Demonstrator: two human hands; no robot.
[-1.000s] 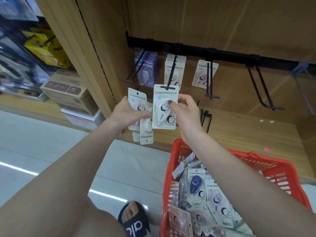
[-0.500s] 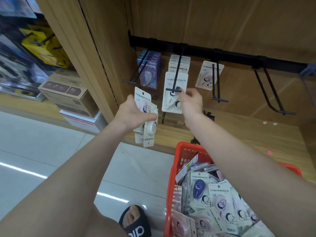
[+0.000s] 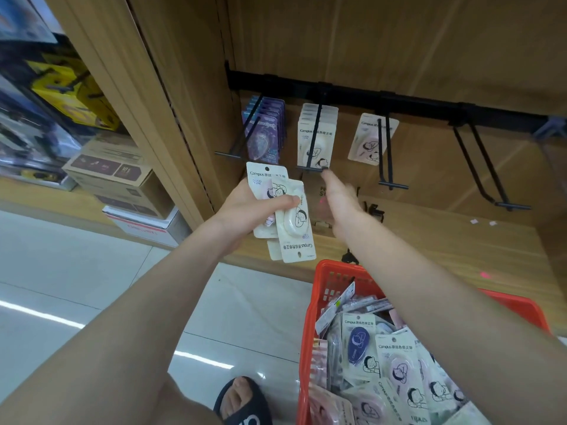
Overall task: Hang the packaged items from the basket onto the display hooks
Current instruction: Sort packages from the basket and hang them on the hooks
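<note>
My left hand (image 3: 250, 210) grips a small stack of white carded packs (image 3: 288, 214), the front one upside down. My right hand (image 3: 339, 196) is empty, its fingers stretched toward the tip of the second hook (image 3: 311, 167), just below and to the right of it. That hook carries several white packs (image 3: 316, 134). The hook to its left holds purple packs (image 3: 265, 130), and the third hook bears one pink pack (image 3: 369, 138). The fourth hook (image 3: 487, 170) is bare. A red basket (image 3: 329, 280) at the lower right is full of more packs (image 3: 383, 363).
A black rail (image 3: 352, 93) carries the hooks on a wooden back panel. Below is a wooden shelf (image 3: 445, 240). Cardboard boxes (image 3: 119, 176) stand at the left on the floor ledge. My sandalled foot (image 3: 242, 400) is on the tiled floor beside the basket.
My right hand slid the white pack back along the second hook, let it go and drew back empty. My left hand has kept its stack.
</note>
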